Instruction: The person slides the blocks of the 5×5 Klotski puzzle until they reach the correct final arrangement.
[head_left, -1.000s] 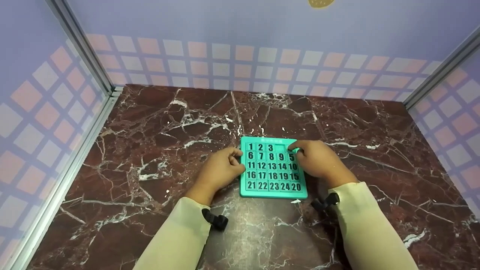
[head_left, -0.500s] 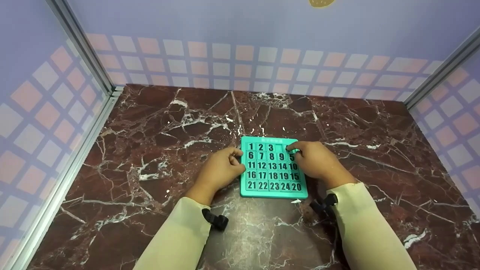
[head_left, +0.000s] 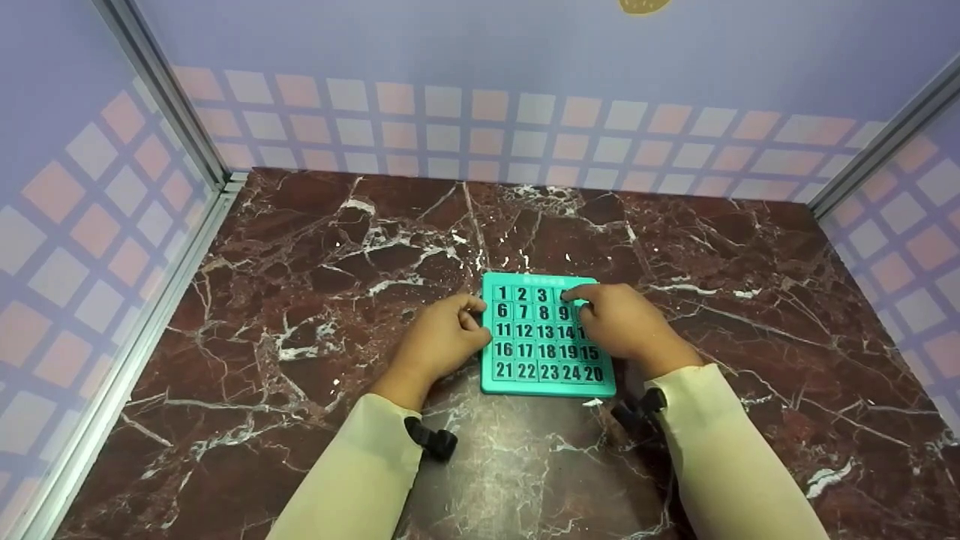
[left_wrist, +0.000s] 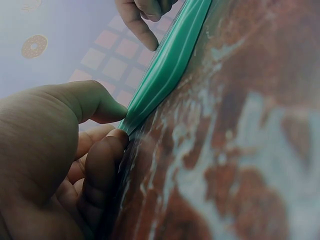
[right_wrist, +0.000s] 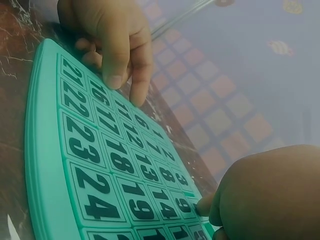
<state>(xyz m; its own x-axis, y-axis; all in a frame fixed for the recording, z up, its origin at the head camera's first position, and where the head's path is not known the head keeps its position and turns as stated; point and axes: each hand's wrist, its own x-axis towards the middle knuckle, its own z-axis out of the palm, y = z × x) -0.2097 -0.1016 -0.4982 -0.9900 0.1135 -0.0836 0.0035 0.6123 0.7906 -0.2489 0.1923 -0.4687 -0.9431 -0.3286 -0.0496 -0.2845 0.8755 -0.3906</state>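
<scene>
A turquoise number sliding puzzle [head_left: 547,389] lies flat on the table, its tiles bearing black numbers. My left hand [head_left: 442,336] holds the puzzle's left edge, thumb and fingers at the rim; the left wrist view shows the thumb [left_wrist: 100,107] on the puzzle's edge [left_wrist: 162,70]. With its index fingertip, my right hand [head_left: 630,324] presses a tile [head_left: 560,298] in the top row, just right of the 3; the finger covers most of its number. That hand hides the puzzle's upper right corner. The right wrist view shows the right hand [right_wrist: 275,195] beyond tile 14 [right_wrist: 162,201].
The table [head_left: 337,300] is dark red, marble-patterned, with white veins. Purple panels with pink and white squares [head_left: 487,105] stand at the back and both sides, joined by metal posts [head_left: 161,86]. Black wrist cameras [head_left: 431,441] sit on both sleeves.
My right hand has moved a little left. The tile under its index finger has slid left from the top right corner into the gap beside the 3. The left hand has stayed put.
</scene>
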